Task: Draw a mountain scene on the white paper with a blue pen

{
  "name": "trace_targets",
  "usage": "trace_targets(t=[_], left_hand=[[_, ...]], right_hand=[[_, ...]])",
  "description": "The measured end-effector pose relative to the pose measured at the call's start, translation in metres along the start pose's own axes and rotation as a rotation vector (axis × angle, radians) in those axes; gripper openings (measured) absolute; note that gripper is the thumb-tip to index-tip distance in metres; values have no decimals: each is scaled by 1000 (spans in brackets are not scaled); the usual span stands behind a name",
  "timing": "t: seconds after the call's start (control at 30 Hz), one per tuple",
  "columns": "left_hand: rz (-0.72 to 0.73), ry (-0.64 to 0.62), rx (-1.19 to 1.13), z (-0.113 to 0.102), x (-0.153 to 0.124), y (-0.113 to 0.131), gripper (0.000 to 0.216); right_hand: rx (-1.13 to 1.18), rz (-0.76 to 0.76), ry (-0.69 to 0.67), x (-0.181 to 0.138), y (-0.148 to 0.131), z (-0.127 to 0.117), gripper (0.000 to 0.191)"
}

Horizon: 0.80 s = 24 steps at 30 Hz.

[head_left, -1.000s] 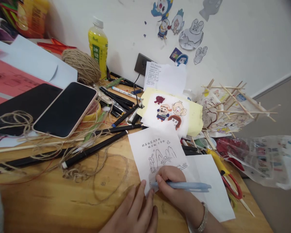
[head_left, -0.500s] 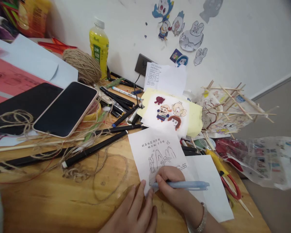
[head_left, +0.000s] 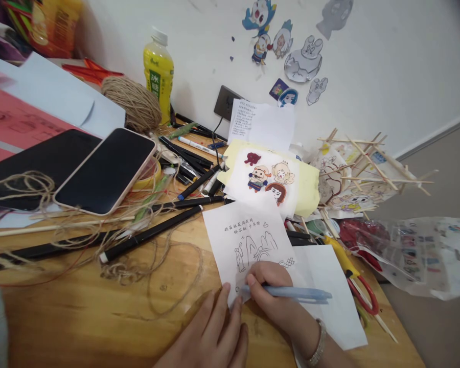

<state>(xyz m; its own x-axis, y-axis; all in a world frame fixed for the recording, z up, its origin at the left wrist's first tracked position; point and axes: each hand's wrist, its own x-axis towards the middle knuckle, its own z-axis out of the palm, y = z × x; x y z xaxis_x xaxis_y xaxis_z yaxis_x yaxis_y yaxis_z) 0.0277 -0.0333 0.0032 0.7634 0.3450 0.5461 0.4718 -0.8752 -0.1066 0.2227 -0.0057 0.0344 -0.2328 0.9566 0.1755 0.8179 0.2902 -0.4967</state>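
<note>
My right hand (head_left: 270, 290) is closed around a light blue pen (head_left: 299, 293), its tip resting on a small white sheet (head_left: 245, 240) that carries an ink drawing and two lines of writing. My left hand (head_left: 212, 337) lies flat with fingers stretched, the fingertips pressing the sheet's lower left edge against the wooden table (head_left: 80, 317). A silver bracelet (head_left: 319, 343) circles my right wrist.
Black markers (head_left: 149, 234) and loose twine (head_left: 130, 266) lie to the left. Behind them sit a phone (head_left: 107, 171), a tablet (head_left: 38, 166), a twine ball (head_left: 132, 105) and a yellow bottle (head_left: 159, 74). A coloured picture sheet (head_left: 266, 179), a stick frame (head_left: 371, 168), scissors (head_left: 354, 283) and a plastic bag (head_left: 417, 255) are to the right.
Both hands keep their places on the sheet; the pen has barely shifted. The view has drifted slightly.
</note>
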Motion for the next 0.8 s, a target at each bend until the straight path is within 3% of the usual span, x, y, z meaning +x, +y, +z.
trace_targets(t=[0.13,0.3,0.43,0.57,0.8], left_hand=[[-11,8,-1,4,2,0,21],[-1,164,29,13,3,1,19],[-5,16,1,7,3,1,23],[3,39,-6,2,-2,1,27],[-61,-71,-140,-3,6,-2,42]], right_hand=[[69,25,9,0,3,1,34],[100,-4,22,0,3,2,34],[131,-17,34,1,4,3,34],[125,-27,33,1,5,3,33],[124,-4,25,0,4,2,34]])
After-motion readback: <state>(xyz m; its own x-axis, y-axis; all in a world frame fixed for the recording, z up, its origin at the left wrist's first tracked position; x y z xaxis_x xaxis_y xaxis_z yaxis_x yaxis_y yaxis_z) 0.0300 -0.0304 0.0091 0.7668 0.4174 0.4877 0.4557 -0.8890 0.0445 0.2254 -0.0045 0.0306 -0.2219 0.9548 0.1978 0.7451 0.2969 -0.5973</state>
